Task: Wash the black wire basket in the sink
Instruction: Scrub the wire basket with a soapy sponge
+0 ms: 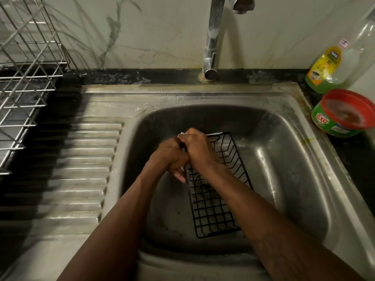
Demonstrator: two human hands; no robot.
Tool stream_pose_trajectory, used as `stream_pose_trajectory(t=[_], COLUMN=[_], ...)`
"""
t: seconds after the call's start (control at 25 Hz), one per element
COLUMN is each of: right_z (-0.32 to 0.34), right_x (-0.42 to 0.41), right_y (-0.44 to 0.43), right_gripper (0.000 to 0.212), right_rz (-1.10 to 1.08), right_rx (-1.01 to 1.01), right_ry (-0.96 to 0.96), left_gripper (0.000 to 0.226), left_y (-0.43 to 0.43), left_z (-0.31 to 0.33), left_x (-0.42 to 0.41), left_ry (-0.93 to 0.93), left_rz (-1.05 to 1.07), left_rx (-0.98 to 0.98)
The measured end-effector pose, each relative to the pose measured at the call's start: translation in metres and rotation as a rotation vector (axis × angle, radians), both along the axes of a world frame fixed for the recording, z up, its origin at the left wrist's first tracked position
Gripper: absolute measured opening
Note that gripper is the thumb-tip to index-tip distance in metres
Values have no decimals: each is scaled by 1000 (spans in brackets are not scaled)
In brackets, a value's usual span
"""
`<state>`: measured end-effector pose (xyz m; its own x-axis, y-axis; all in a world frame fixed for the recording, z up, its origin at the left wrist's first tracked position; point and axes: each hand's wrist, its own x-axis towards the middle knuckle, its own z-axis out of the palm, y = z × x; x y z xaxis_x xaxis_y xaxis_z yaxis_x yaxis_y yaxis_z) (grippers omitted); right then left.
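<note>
Basket (213, 201) lies in the sink (284, 169) basin, its long axis running from the near wall toward the tap (213, 37), the far end leaning slightly left. Both hands meet at its far left corner. The left hand (171, 157) comes in from outside the left rim, fingers curled round the wire. The right hand (197, 148) reaches across the mesh, knuckles bunched at the rim; a white scrap (181, 134) shows beyond it, and what this hand holds cannot be told. The next strokes would probably run back along the long axis, toward the person.
</note>
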<state>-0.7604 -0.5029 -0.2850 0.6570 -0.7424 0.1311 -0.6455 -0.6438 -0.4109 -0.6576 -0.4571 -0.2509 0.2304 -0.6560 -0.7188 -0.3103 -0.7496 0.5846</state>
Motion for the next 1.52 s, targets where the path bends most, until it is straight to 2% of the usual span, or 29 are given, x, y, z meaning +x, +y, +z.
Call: stream_pose_trajectory(t=[0.08, 0.2, 0.32, 0.44, 0.56, 0.68, 0.76, 0.84, 0.92, 1.04, 1.08, 1.16, 1.24, 1.28, 1.32, 1.4, 1.48, 1.52], right_z=[-1, 2, 7, 1, -8, -22, -35, -43, -49, -51, -51, -50, -48, -48, -47, -44, -41, -34], right_x=[-1, -34, -53, -38, -33, -32, -23, -15, -14, -21, -26, -32, -31, -26, -19, -4, 6, 8], right_y=[-1, -22, -33, -22, -17, -19, -20, -19, -17, -10, -13, -23, -25, -22, -18, -8, -6, -8], right_gripper=[19, 19, 14, 12, 11, 11, 9, 7, 12, 21, 26, 27, 23, 19, 17, 24, 23, 16], right_rz=[-33, -325, -548, -475, -529, -813, -970, -974, -770, -321, -288, -378, -428, -387, -342, -313, -488, -625], right_rx=[-63, -82, -96, -88, 25, 233, 409, 516, 452, 149, 79, -38, -15, -16, 43, 294, 623, 891], right_ry=[42, 169, 102, 74, -179, -567, -667, -678, -579, -177, -94, 9, 35, 44, 13, -186, -467, -672], left_gripper=[71, 52, 52, 61, 59, 55, 56, 64, 63, 58, 61, 68, 72, 69, 65, 54, 57, 60], left_y=[1, 0, -2, -3, -3, -3, -4, -4, -6, -4, -5, -6, -7, -8, -8, -8, -7, -7], left_z=[0, 0, -3, -6, -6, -4, -5, -9, -11, -8, -8, -8, -9, -10, -13, -16, -17, -16], left_x=[1, 3, 2, 2, 3, 1, 0, 1, 0, 0, 1, 2, 4, 5, 5, 5, 6, 7], left_ry=[13, 33, 73, 82, 99, 79, 61, 52, 38, 33, 34, 39, 34, 28, 21, 7, -7, 8], left_rz=[26, 79, 71, 75, 82, 77, 64, 50, 42, 67, 77, 86, 84, 83, 81, 53, 35, 54], left_rx=[3, 3, 12, 30, 33, 27, 27, 28, 34, 38, 36, 28, 20, 20, 21, 28, 21, 7])
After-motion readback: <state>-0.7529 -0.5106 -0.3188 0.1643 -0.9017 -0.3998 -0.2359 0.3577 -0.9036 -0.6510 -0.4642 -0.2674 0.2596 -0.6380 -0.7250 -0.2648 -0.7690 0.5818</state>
